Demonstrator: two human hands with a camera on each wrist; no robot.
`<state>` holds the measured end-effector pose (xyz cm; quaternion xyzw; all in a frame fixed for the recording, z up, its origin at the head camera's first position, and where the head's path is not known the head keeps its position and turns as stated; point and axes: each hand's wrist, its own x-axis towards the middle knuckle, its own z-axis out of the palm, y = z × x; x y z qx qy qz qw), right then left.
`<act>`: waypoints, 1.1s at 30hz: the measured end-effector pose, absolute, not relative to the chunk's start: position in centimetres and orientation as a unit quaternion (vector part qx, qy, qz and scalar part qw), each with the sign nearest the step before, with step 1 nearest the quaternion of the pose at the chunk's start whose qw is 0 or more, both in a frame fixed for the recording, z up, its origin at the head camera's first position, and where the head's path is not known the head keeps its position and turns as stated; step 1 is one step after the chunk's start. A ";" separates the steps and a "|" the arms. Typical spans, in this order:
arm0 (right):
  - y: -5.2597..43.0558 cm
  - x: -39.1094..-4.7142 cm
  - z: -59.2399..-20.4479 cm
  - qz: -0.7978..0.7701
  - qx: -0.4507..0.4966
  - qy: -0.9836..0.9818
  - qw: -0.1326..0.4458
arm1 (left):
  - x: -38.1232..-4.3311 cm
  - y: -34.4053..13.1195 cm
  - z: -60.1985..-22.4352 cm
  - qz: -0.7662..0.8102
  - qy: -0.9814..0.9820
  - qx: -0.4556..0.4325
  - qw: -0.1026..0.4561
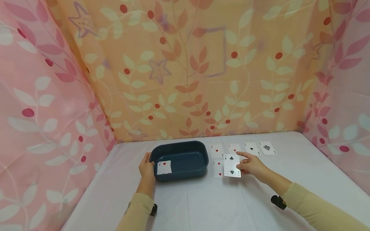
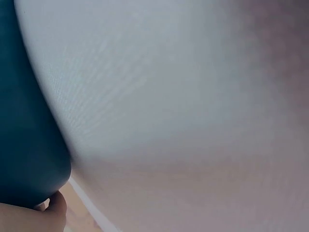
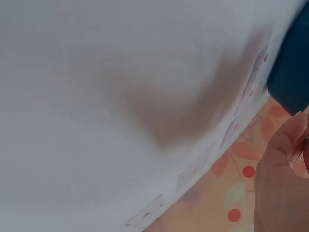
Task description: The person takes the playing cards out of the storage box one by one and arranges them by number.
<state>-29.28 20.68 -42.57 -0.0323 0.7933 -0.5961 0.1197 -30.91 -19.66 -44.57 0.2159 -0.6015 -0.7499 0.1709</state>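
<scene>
Worktop point(image 1: 219, 205): white cloth surface, faint crease toward the near side. Orange curtain point(image 1: 179, 106) along the far edge, cream and rust leaf print, red dots. Left pink curtain point(image 1: 52, 112) runs along the left edge, right pink curtain point(image 1: 344, 106) along the right; same style of print. Purple drawings on orange: big star point(image 1: 83, 21) high, far-left-corner side; bracket outline point(image 1: 224, 51) above far edge's middle; small star point(image 1: 159, 71) between.

The two of clubs point(image 1: 232, 166) is white with black pips; the two of diamonds point(image 1: 217, 168), white with red. The tub point(image 1: 185, 160) is dark blue, the tablecloth point(image 1: 196, 205) white, the far curtain point(image 1: 185, 70) orange — cream leaves, red dots.
</scene>
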 end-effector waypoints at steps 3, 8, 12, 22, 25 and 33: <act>21.0 -29.2 -43.0 -0.596 -0.028 0.793 0.122 | -30.9 -19.7 -44.6 -0.750 -0.603 0.212 0.172; 21.6 -29.2 -43.5 -0.588 -0.017 0.800 0.115 | -31.0 -19.7 -44.7 -0.750 -0.603 0.208 0.175; 22.2 -29.3 -43.9 -0.579 -0.008 0.808 0.113 | -31.0 -19.7 -44.7 -0.750 -0.604 0.208 0.174; 22.9 -29.4 -44.2 -0.576 0.013 0.808 0.121 | -31.0 -19.8 -44.7 -0.749 -0.603 0.214 0.173; 23.1 -29.6 -44.3 -0.573 0.019 0.811 0.119 | -30.9 -19.7 -44.6 -0.749 -0.602 0.216 0.174; 23.8 -30.7 -44.7 -0.573 0.035 0.809 0.123 | -30.7 -19.6 -44.5 -0.747 -0.605 0.216 0.173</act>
